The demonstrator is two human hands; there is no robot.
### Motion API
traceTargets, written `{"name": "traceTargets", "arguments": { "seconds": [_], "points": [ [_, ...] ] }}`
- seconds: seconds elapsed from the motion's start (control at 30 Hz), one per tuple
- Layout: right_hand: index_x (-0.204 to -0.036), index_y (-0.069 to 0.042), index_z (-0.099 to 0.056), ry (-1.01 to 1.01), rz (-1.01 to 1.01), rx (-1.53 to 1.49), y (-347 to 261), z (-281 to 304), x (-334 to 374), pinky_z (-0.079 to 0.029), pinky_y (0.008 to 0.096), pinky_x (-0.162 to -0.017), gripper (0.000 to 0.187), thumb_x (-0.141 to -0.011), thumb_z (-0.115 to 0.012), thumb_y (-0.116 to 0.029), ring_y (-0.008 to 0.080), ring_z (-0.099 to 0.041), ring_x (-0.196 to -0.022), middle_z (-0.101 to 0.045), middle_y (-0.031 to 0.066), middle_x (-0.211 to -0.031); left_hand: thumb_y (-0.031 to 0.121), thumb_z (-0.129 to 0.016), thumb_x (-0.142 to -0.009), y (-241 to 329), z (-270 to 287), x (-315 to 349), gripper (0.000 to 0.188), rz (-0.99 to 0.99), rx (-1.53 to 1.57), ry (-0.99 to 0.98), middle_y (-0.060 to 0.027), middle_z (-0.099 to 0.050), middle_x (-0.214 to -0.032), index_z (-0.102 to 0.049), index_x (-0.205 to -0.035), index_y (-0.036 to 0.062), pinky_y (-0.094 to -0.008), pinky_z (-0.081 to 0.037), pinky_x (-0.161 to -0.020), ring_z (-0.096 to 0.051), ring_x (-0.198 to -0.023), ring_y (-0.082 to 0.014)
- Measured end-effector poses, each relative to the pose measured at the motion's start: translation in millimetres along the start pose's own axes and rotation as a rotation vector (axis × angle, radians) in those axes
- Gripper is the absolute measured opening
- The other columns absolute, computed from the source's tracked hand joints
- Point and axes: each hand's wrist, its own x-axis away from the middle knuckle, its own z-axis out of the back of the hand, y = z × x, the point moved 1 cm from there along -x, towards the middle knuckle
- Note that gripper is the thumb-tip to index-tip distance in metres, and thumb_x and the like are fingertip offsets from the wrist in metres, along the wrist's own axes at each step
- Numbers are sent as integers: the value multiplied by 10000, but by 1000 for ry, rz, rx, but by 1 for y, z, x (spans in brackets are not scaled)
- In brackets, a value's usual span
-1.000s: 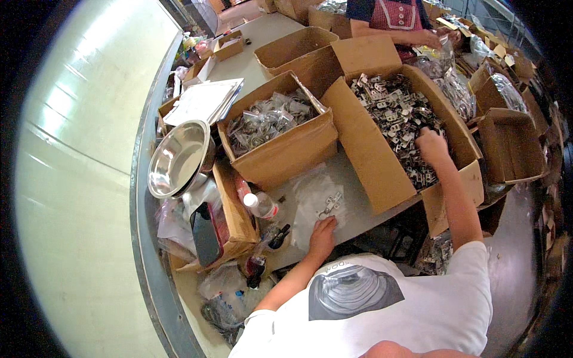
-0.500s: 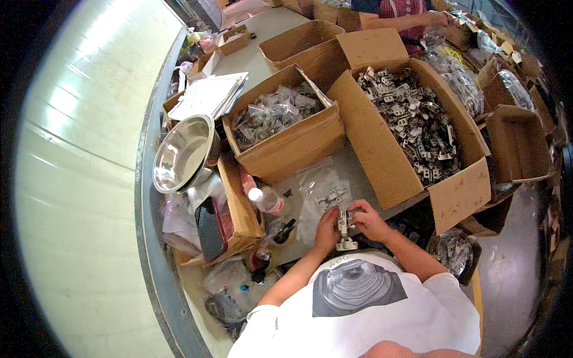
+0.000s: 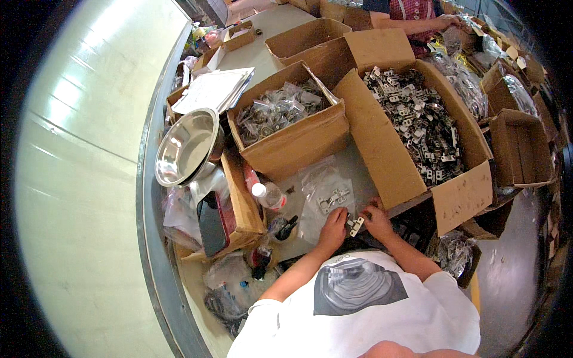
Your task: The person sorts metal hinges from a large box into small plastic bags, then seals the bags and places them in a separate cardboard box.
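One metal fitting [image 3: 356, 227] at the near edge of a grey table [image 3: 356, 167]

Two bare hands work close together, just in front of one white shirt [image 3: 292, 325]. The left hand [image 3: 333, 230] pinches the single fitting at its fingertips, with the pale plate of the piece turned upward. The right hand [image 3: 376, 219] is just beside it with its fingers bent; whether these also grip the piece I cannot tell.

Beyond the left hand lie clear plastic bags [image 3: 314, 185], overlapping so that I cannot count them. On them is at least one more metal piece [image 3: 333, 200]; a second may be lying against it.

Two large open cartons stand past the bags. One, the parts carton [image 3: 382, 164], bears a heap of loose fittings [image 3: 418, 122], too many to count; the other, the bag carton [image 3: 298, 146], holds many small filled bags [image 3: 277, 110]. Behind them is one more open carton [image 3: 304, 42], and well to the right one brown box [image 3: 522, 170] with its opening facing the hands.

To the left are one clear bottle [image 3: 274, 197] with one white cap, one dark phone [image 3: 212, 227] leaning at a box, one shiny metal bowl [image 3: 186, 146], apparently with another rim under it, and one stack of papers [image 3: 216, 89]. At the far side one co-worker's forearm [image 3: 412, 26] reaches over other packages
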Motion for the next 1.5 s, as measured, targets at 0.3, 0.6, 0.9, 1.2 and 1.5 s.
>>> {"name": "traceTargets", "arguments": {
  "seconds": [0.3, 0.6, 0.9, 1.2, 1.5],
  "points": [
    [-887, 26, -650, -367, -194, -58, -2, -11, 10, -427, 396, -822, 305, -905, -526, -253, 360, -558, -910, -609, 217, -926, -56, -517, -726, 1, -5, -8, 582, -77, -77, -58, -172, -433, -1314, -433, -1299, 6, -403, -374, -1022, -419, -1211, -376],
    [-1051, -43, -627, -148, -51, 246, -26, -3, -2, -365, 476, -952, 335, -781, -659, -239, 379, -412, -1179, -459, 223, -1213, -98, -468, -700, 2, 3, -6, 654, -132, -40, -63, -159, -393, -1385, -401, -1339, 24, -394, -345, -1061, -389, -1261, -359],
    [-961, 1, -612, 0, 19, 451, 3, -20, -19, -389, 507, -944, 390, -671, -739, -227, 373, -403, -1194, -434, 171, -1259, -120, -485, -646, -1, -6, 2, 644, -195, -23, -98, -171, -434, -1336, -453, -1282, -22, -378, -362, -1037, -418, -1228, -354],
    [-1067, -112, -632, -29, -34, 552, -8, -32, -26, -408, 503, -931, 351, -737, -688, -219, 389, -389, -1195, -446, 132, -1277, -77, -513, -671, -9, -4, 6, 651, -87, 17, -120, -204, -369, -1395, -459, -1308, 47, -440, -305, -1082, -371, -1262, -404],
    [-1066, -55, -622, -551, 237, -3, -126, 140, -47, -479, 393, -767, 288, -818, -638, -201, 299, -614, -867, -621, 162, -924, -77, -499, -726, -14, -9, 6, 477, -28, -137, -129, -207, -268, -1464, -592, -1174, 60, -428, -288, -1089, -293, -1325, -399]
  ]
}}
